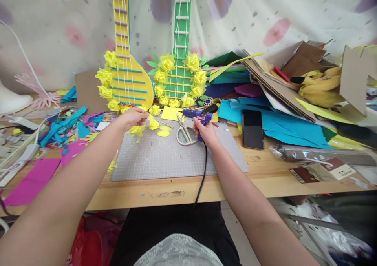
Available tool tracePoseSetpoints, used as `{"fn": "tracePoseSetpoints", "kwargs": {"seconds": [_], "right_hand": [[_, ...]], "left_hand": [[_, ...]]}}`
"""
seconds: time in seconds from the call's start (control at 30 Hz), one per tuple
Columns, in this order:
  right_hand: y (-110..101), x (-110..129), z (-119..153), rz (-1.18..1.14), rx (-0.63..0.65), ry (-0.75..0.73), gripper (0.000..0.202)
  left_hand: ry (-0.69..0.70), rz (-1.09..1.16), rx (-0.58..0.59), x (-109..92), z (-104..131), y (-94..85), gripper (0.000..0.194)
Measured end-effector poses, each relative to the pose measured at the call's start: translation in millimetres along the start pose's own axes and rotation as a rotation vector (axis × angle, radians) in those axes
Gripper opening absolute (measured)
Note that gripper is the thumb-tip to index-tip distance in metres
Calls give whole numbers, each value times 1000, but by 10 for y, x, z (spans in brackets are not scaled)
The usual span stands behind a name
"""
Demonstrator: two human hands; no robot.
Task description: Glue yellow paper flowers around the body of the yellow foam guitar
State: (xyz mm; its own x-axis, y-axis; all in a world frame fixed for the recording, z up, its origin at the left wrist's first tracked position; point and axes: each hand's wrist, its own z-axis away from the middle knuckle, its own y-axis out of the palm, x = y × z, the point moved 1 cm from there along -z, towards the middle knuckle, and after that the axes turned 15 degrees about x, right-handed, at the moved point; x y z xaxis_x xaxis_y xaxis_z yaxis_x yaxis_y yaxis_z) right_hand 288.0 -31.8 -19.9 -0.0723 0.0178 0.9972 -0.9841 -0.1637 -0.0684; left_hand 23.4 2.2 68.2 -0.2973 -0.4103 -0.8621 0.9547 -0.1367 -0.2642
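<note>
My right hand (204,132) is wrapped round the handle of a purple glue gun (196,115), whose nozzle points left. My left hand (134,119) is closed in a pinch on a small pale yellow paper petal (150,117). Just past its fingertips is a yellow paper flower (153,124); whether they touch it I cannot tell. More yellow paper (137,130) lies under the left hand, and loose yellow petals (163,131) are on the grey cutting mat (165,160). Scissors (185,134) with pale handles rest beside my right hand.
Behind the mat stand a yellow paper guitar (132,75) and a green one (182,66), both trimmed with yellow flowers. A phone (252,128) lies right of the mat. Coloured scraps (63,126) cover the left; blue sheets (282,124) and cardboard (273,81) pile up right. The gun's cord (204,172) hangs over the edge.
</note>
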Motion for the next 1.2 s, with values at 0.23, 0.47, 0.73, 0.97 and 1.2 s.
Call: {"fn": "tracePoseSetpoints", "kwargs": {"seconds": [0.23, 0.47, 0.73, 0.97, 1.2], "right_hand": [[-7, -32, 4, 65, 12, 37, 46], [2, -6, 14, 60, 5, 36, 44], [12, 28, 35, 74, 16, 57, 44], [31, 38, 54, 93, 28, 71, 44], [33, 38, 49, 83, 26, 73, 44]], "left_hand": [[-53, -148, 74, 1, -124, 45, 18], [-76, -190, 146, -14, -151, 9, 23], [-48, -547, 78, -9, -191, 51, 21], [-2, -900, -40, 92, -337, 18, 36], [-8, -956, -67, 56, -254, 40, 45]]}}
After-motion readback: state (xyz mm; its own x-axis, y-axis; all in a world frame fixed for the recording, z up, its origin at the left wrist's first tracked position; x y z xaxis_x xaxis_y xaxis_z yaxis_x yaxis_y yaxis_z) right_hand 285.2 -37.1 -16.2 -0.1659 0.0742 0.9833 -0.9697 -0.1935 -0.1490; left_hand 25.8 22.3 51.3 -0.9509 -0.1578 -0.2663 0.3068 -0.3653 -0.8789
